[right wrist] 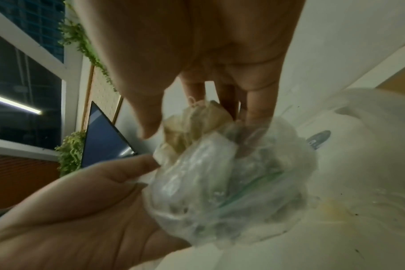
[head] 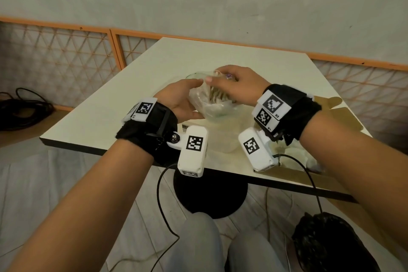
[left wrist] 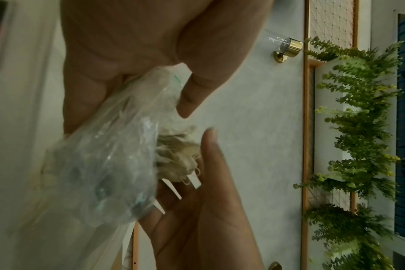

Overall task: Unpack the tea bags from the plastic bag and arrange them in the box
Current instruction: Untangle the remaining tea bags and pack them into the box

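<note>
Above the middle of the cream table (head: 123, 99) my two hands hold a crumpled clear plastic bag (head: 209, 108). My left hand (head: 195, 99) grips its left side, thumb on top and fingers beneath; the left wrist view shows the film (left wrist: 104, 173) caught between palm and thumb. My right hand (head: 218, 79) reaches into the bag's mouth from above. In the right wrist view its thumb and fingers (right wrist: 257, 109) pinch a bunch of beige tea bags (right wrist: 187, 135) with strings. The brown cardboard box (head: 340, 112) lies at the right, partly hidden behind my right wrist.
Crumpled white plastic (head: 298, 157) lies near the table's front edge under my right wrist. Black cables (head: 22, 108) lie on the floor at the left, a black bag (head: 326, 245) at the lower right. An orange-framed lattice screen (head: 66, 59) stands behind the table.
</note>
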A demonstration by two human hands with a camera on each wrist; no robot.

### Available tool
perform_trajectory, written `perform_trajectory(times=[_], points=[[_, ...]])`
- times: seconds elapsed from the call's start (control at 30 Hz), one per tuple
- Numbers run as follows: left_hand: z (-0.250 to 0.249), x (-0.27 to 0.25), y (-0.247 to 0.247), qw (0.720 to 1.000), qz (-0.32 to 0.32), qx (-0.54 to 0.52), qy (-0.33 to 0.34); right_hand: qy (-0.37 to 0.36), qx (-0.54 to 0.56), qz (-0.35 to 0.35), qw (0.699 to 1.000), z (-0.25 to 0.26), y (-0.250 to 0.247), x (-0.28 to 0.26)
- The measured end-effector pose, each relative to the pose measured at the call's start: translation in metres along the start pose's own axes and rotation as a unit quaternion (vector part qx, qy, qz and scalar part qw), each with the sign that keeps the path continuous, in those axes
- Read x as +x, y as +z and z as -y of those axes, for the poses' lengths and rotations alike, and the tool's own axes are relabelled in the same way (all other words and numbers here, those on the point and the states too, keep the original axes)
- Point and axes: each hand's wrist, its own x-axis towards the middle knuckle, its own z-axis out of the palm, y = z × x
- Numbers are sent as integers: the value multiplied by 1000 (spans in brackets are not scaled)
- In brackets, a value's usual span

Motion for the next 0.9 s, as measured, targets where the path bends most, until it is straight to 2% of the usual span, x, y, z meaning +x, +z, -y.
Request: perform_trajectory(times=[0.1, 0.17, 0.33, 0.53, 0.63, 0.7, 0.8, 0.87, 0.9], points=[[1, 0, 4, 1000, -6, 2, -9, -36, -73, 43, 996, 3, 4, -2], [1, 1, 5, 999, -20, -12, -23, -38, -72, 16, 997, 0, 3, 0], [-2, -2, 7, 997, -45, -20, -54, 16, 92, -44, 995, -7, -7, 5], [-3, -4, 12, 995, -75, 38, -56, -8, 187, -63, 980, 1, -25, 11], [-4, 0, 12, 985, -152, 85, 2, -6, 193, -52, 980, 2, -28, 13], [-5, 0, 12, 972, -206, 85, 70, -1, 199, -51, 979, 1, -31, 13], [-1, -15, 16, 918, -302, 104, 235, 11, 235, -54, 971, 1, -37, 9], [4, -29, 20, 888, -315, 102, 320, 16, 264, -52, 963, 2, -43, 5], [6, -34, 21, 885, -304, 88, 343, 19, 280, -48, 959, 2, -47, 2]])
